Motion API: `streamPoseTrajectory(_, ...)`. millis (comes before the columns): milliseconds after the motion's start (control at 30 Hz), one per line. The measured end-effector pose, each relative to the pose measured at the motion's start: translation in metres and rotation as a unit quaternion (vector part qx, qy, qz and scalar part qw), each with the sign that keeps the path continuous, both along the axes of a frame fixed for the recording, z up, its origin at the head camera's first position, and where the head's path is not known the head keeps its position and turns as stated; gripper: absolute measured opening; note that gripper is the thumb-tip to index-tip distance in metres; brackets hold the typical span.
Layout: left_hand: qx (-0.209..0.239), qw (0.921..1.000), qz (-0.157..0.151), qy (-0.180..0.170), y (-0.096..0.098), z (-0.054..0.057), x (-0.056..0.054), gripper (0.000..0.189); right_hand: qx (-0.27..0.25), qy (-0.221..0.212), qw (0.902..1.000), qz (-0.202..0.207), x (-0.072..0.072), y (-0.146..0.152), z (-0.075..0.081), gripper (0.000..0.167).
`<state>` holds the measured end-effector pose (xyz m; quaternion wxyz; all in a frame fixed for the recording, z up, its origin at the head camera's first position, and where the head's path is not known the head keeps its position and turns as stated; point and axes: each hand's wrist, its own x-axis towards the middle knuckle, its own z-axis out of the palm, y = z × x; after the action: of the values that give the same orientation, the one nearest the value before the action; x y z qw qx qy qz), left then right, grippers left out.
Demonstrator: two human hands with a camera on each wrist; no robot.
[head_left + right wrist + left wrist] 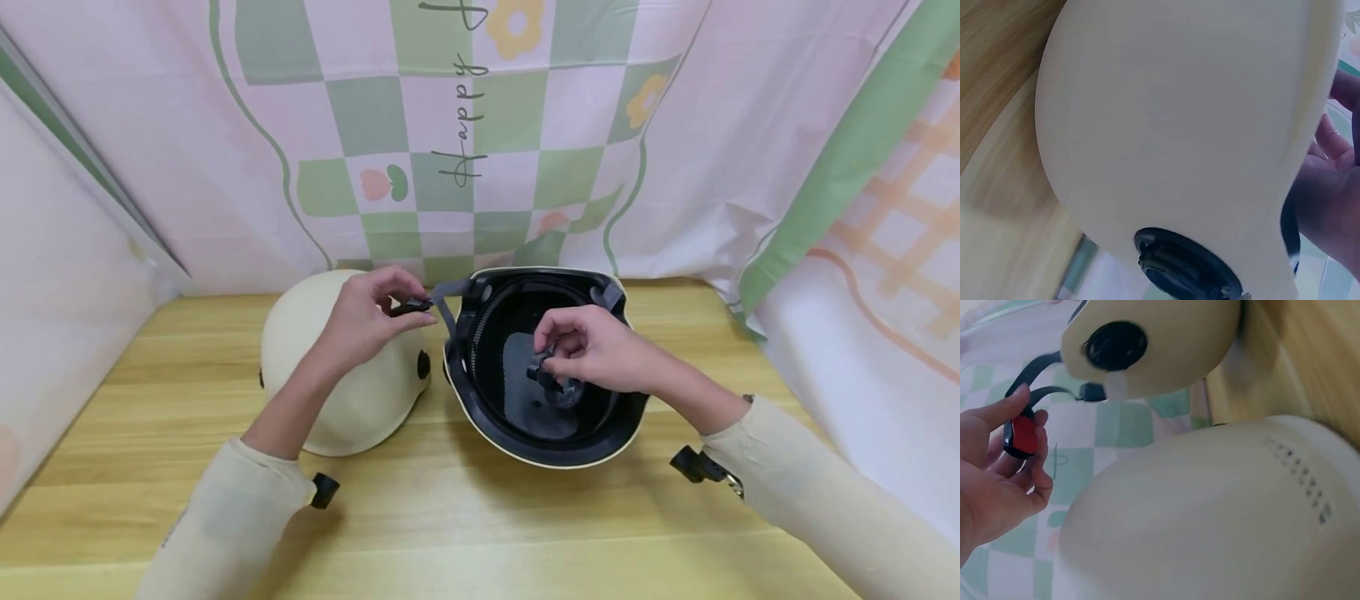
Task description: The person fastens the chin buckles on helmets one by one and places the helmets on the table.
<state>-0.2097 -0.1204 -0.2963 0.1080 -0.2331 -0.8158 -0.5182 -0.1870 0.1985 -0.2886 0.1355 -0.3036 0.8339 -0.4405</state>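
An upturned cream helmet [467, 400] shows its black lining and inner band, its opening facing up. At its left rim, my left hand [367, 317] pinches a black buckle with a red face [1024, 434] between thumb and fingers. A grey chin strap [448, 289] runs from the buckle to the helmet's rim. Over the opening, my right hand [600, 350] has its fingers curled, thumb and fingertips pinching a small black piece [536, 367]. In the right wrist view the helmet's shell [1179, 125] hides much of that hand.
A second cream helmet [360, 408] stands dome up on the wooden table [450, 533], just left of the upturned one and under my left hand. A checkered, patterned curtain [510, 108] hangs close behind both helmets. White cloth [67, 250] rises along the left side.
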Motion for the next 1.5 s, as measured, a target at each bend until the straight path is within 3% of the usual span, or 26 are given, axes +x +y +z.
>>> streamPoseTrajectory(133,0.053,0.9974,-0.02,-0.043,-0.006,0.005,0.001,0.023,-0.021,0.002,0.9998,0.007,-0.001,0.002,-0.001,0.017)
streamPoseTrajectory(267,0.119,0.9897,-0.048,-0.063,-0.005,0.006,0.003,0.027,-0.043,0.018,0.9988,0.01,-0.002,0.004,-0.001,0.02)
streamPoseTrajectory(400,0.177,0.9777,-0.079,-0.079,-0.003,0.004,0.003,0.028,-0.042,0.035,0.9985,0.008,-0.002,0.005,0.001,0.02)
streamPoseTrajectory(567,0.231,0.963,-0.107,-0.09,0.0,0.002,0.003,0.042,-0.041,0.049,0.9979,-0.01,0.0,0.005,0.004,0.017)
streamPoseTrajectory(800,0.312,0.9339,-0.133,-0.111,0.01,0.005,0.006,0.045,-0.105,0.057,0.9924,-0.029,0.002,0.004,0.004,0.019)
streamPoseTrajectory(933,0.331,0.9262,-0.146,-0.108,0.018,0.005,0.006,0.047,-0.119,0.062,0.9903,-0.033,0.002,0.005,0.004,0.021)
streamPoseTrajectory(1133,0.301,0.9381,-0.152,-0.079,0.024,0.005,0.007,0.043,-0.094,0.073,0.9912,-0.057,0.002,0.007,0.004,0.027)
streamPoseTrajectory(1300,0.247,0.9555,-0.149,-0.062,0.027,0.003,0.01,0.036,-0.008,0.105,0.9915,-0.076,-0.001,0.009,0.003,0.023)
streamPoseTrajectory(1500,0.212,0.9654,-0.145,-0.048,0.03,0.002,0.011,0.039,0.117,0.124,0.9854,-0.014,-0.003,0.009,-0.006,0.016)
